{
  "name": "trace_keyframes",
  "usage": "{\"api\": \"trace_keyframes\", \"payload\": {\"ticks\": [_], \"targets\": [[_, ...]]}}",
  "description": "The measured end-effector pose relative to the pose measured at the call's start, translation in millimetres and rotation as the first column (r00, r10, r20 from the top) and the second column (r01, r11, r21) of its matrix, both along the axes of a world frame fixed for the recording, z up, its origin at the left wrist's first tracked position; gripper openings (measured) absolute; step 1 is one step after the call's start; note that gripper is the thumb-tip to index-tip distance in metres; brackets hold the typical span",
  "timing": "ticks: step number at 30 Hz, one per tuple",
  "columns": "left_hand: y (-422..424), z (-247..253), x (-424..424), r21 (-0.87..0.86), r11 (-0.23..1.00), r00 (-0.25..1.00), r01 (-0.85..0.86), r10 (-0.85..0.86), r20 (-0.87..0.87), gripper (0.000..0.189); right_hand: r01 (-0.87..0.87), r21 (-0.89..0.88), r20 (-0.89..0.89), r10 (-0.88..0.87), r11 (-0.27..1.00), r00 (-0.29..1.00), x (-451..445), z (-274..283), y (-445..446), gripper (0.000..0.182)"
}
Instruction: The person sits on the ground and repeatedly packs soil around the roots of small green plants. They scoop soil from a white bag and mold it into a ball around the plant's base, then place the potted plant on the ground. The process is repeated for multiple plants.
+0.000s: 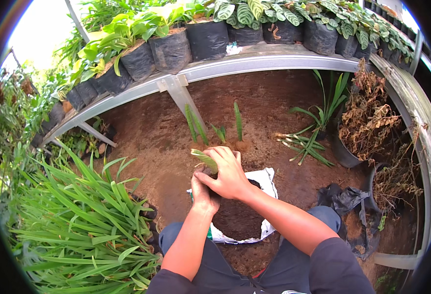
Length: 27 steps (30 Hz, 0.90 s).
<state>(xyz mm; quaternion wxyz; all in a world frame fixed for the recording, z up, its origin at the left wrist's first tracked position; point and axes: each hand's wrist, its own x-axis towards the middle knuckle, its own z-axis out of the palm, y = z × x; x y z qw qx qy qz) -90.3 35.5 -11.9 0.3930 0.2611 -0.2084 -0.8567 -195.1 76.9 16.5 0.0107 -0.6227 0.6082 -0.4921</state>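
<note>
Both hands are cupped around the lower end of a snake plant cutting (207,160), whose pale-tipped green leaf leans to the left. My left hand (203,193) supports it from below, with dark soil on the fingers. My right hand (225,169) wraps over it from the right and above. The base of the cutting is hidden between the palms. Just below the hands, a white plastic sack (268,187) lies open between the knees, with dark potting soil (237,219) inside.
Snake plant cuttings (238,123) stand in small soil mounds ahead. Cut strappy leaves (307,147) and a pot of dried plants (369,114) are on the right, near crumpled black plastic (342,200). Dense strap-leaved plants (98,220) crowd the left. A metal-framed bench (259,63) carries black grow bags (208,40).
</note>
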Motion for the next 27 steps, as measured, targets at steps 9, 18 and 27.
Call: {"api": "trace_keyframes", "payload": {"ticks": [9,18,27], "targets": [[10.3,-4.1,-19.3,0.028,0.997,0.988,-0.071,0.075,-0.134,0.052,0.115,0.067,0.144,-0.124,0.991,0.982,3.6,8.7,10.2,0.052],[6.9,-5.1,-25.7,0.042,0.980,0.981,-0.196,0.196,0.015,0.045,0.112,0.069,0.447,-0.132,0.991,0.885,-1.7,-9.1,-1.1,0.050],[45.9,4.3,-37.0,-0.747,0.628,0.905,-0.218,0.416,0.086,0.054,-0.117,-0.119,0.989,0.106,0.986,-0.107,-12.1,-8.7,4.5,0.027]]}}
